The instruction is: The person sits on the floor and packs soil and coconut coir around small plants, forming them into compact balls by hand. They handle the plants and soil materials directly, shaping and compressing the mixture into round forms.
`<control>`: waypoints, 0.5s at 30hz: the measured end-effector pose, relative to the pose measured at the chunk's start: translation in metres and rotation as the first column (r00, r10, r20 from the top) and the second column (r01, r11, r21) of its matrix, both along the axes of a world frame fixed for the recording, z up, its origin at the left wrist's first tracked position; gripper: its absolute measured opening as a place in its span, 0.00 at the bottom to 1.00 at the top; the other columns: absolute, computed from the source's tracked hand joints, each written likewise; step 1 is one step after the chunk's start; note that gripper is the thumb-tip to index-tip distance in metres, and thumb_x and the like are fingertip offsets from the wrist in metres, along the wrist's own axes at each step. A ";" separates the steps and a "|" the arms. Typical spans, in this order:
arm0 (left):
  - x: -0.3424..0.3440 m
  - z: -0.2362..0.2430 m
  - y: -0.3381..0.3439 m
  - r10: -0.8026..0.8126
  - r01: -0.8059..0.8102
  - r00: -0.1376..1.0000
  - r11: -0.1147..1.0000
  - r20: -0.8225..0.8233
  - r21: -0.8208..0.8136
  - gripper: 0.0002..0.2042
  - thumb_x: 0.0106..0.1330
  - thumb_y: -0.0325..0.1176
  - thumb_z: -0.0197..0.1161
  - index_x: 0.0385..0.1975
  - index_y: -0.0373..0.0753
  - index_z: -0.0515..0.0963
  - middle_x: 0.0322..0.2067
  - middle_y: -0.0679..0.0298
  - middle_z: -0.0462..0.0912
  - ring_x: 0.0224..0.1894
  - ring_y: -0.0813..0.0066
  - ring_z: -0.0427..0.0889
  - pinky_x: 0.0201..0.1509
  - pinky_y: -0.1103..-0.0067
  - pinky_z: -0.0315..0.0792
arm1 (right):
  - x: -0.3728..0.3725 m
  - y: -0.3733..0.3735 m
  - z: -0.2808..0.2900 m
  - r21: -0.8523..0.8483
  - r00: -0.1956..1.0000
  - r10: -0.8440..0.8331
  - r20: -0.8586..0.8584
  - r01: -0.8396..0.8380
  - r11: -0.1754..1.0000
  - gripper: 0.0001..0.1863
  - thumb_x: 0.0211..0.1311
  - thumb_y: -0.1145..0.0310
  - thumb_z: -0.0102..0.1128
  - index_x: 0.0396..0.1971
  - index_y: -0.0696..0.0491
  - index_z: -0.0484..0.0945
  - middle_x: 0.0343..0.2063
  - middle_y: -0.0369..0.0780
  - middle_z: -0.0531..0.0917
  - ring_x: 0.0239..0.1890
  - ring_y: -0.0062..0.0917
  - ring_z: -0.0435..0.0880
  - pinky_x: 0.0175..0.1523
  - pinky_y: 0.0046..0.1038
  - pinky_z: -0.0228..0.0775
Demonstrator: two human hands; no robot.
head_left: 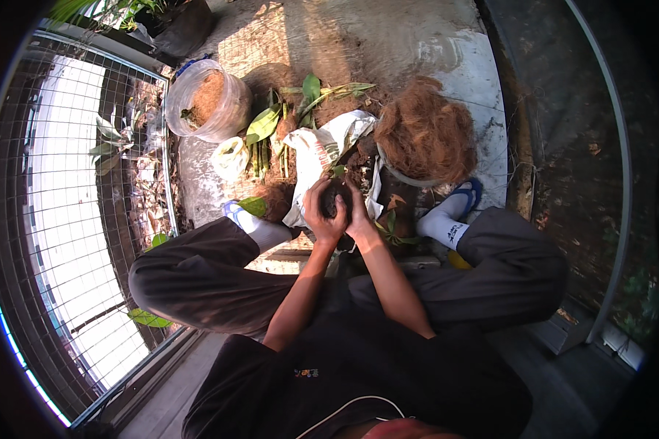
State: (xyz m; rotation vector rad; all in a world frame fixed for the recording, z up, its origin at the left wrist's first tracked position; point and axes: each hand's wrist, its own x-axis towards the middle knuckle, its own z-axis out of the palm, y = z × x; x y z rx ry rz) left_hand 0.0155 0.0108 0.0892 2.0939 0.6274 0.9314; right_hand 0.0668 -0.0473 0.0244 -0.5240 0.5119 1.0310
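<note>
My left hand [319, 214] and my right hand [359, 211] are cupped together around a dark clump of soil [334, 196]. Both thumbs lie along its near side, and a small green leaf shows just beyond it. Beneath and beyond my hands spreads a crumpled white sack [309, 152], with loose dark soil [360, 164] on its right part. Leafy plant cuttings [265, 126] with thick green stems lie left of the sack. To the sack's right, a big heap of brown coconut fibre [426, 132] fills a round tub, whose pale rim [410, 179] shows below it.
A clear plastic bucket [238, 110] with brown fibre stands at the far left, near a wire mesh panel [73, 183]. A pale coil of twine [230, 159] lies below it. My feet in white socks flank the work area. A dark plant pot [183, 29] stands at the back left.
</note>
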 end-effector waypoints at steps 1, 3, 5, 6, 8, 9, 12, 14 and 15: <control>0.000 -0.002 0.000 0.004 -0.005 1.000 1.000 0.022 0.009 0.15 0.57 0.30 0.64 0.43 0.31 0.78 0.44 0.50 0.82 0.47 0.51 0.81 0.55 0.65 0.72 | -0.001 0.000 -0.001 -0.001 0.999 -0.010 0.042 0.010 1.000 0.18 0.74 0.55 0.43 0.41 0.50 0.80 0.37 0.35 0.85 0.36 0.23 0.83 0.45 0.26 0.78; 0.001 -0.007 -0.001 -0.021 0.021 0.999 1.000 0.025 -0.007 0.14 0.57 0.29 0.63 0.42 0.32 0.78 0.41 0.50 0.82 0.45 0.50 0.81 0.53 0.65 0.72 | -0.003 0.000 -0.002 -0.051 0.995 -0.013 0.099 0.018 0.999 0.17 0.74 0.56 0.44 0.39 0.50 0.80 0.36 0.35 0.85 0.35 0.23 0.83 0.44 0.26 0.78; 0.001 -0.010 0.000 -0.037 0.038 0.999 0.998 0.024 -0.055 0.13 0.58 0.28 0.63 0.41 0.32 0.78 0.40 0.50 0.82 0.44 0.50 0.82 0.52 0.65 0.73 | -0.005 0.001 -0.003 0.025 0.996 -0.074 0.055 0.073 0.997 0.18 0.74 0.56 0.43 0.37 0.50 0.80 0.34 0.35 0.84 0.35 0.23 0.83 0.43 0.27 0.78; 0.002 -0.011 0.000 -0.043 0.046 0.999 0.994 0.025 -0.098 0.13 0.58 0.28 0.63 0.41 0.32 0.77 0.39 0.50 0.82 0.44 0.51 0.82 0.52 0.65 0.73 | -0.004 0.002 -0.003 -0.006 0.993 -0.091 0.070 0.092 0.996 0.18 0.73 0.55 0.42 0.37 0.50 0.80 0.33 0.35 0.84 0.34 0.23 0.83 0.43 0.27 0.78; 0.002 -0.013 0.000 -0.052 0.049 0.999 0.977 -0.005 -0.209 0.13 0.58 0.27 0.63 0.43 0.31 0.77 0.39 0.50 0.82 0.45 0.53 0.82 0.53 0.67 0.72 | -0.002 0.004 -0.002 -0.084 0.995 -0.087 0.053 0.092 0.992 0.21 0.74 0.52 0.39 0.41 0.50 0.80 0.36 0.35 0.84 0.38 0.25 0.83 0.46 0.29 0.77; 0.003 -0.014 0.000 -0.046 0.042 0.999 0.974 -0.011 -0.222 0.14 0.58 0.27 0.63 0.44 0.31 0.77 0.40 0.50 0.82 0.45 0.53 0.82 0.53 0.68 0.72 | 0.001 0.005 -0.001 -0.210 0.996 -0.056 0.069 0.069 0.975 0.22 0.74 0.51 0.39 0.45 0.51 0.78 0.41 0.36 0.84 0.41 0.27 0.82 0.50 0.30 0.75; 0.004 -0.019 -0.001 -0.027 0.014 0.998 0.965 -0.048 -0.263 0.17 0.62 0.28 0.64 0.50 0.31 0.76 0.45 0.49 0.81 0.49 0.58 0.81 0.57 0.70 0.71 | 0.012 -0.001 0.009 -0.533 0.973 0.148 0.178 -0.032 0.846 0.34 0.75 0.43 0.34 0.67 0.54 0.65 0.64 0.42 0.71 0.64 0.33 0.70 0.69 0.32 0.58; 0.006 -0.024 0.000 -0.019 -0.030 0.995 0.888 -0.103 -0.459 0.18 0.64 0.30 0.64 0.52 0.30 0.75 0.47 0.49 0.81 0.50 0.61 0.80 0.57 0.71 0.71 | 0.025 -0.003 0.016 -0.733 0.890 0.427 0.163 -0.180 0.656 0.43 0.71 0.36 0.24 0.65 0.59 0.66 0.63 0.50 0.70 0.66 0.41 0.68 0.69 0.37 0.57; 0.007 -0.027 0.000 -0.019 -0.051 0.992 0.843 -0.123 -0.536 0.19 0.65 0.32 0.64 0.53 0.30 0.75 0.48 0.48 0.81 0.51 0.62 0.80 0.57 0.71 0.71 | 0.031 -0.005 0.020 -0.810 0.823 0.552 0.135 -0.229 0.540 0.48 0.69 0.32 0.20 0.63 0.61 0.67 0.63 0.55 0.70 0.66 0.45 0.68 0.69 0.40 0.56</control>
